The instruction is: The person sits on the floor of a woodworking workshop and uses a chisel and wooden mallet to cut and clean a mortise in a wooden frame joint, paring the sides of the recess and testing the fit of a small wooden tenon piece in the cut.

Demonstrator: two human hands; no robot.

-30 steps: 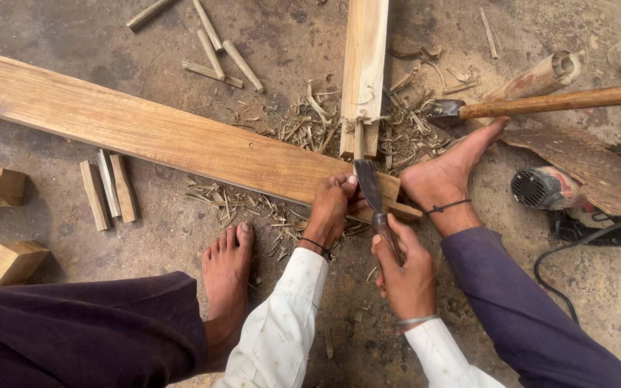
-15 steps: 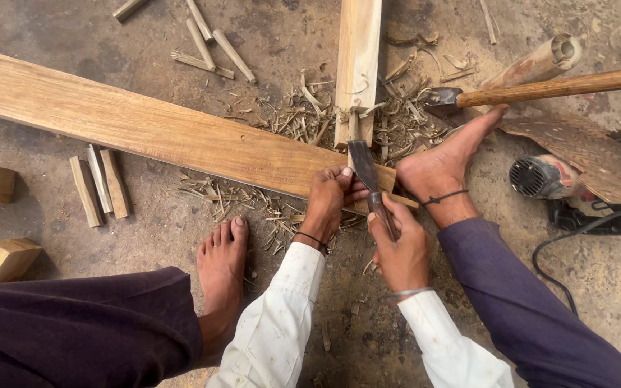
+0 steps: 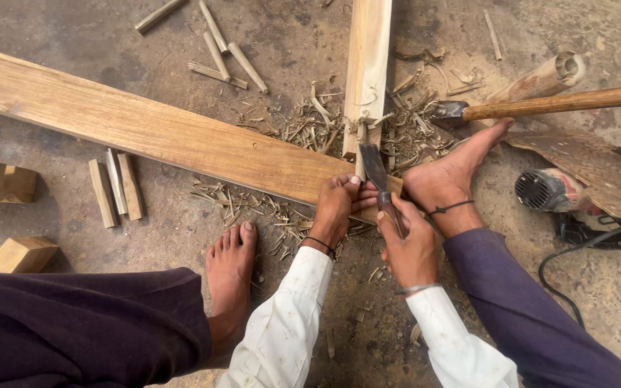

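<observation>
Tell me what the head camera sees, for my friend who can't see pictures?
Seen from above, a person's right hand grips a chisel set against the end of an upright plank, while the left hand steadies a long plank on the ground. Both feet are bare, wood shavings lie around, and a power tool sits nearby.

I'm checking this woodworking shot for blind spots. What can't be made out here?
- Head view: the chisel handle is hidden inside the right hand.
- The plank end lies under the left hand, and its far end is cut off by the left edge.
- The power tool is partly covered by a wood scrap.
- The long wooden handle runs off the right edge.
</observation>
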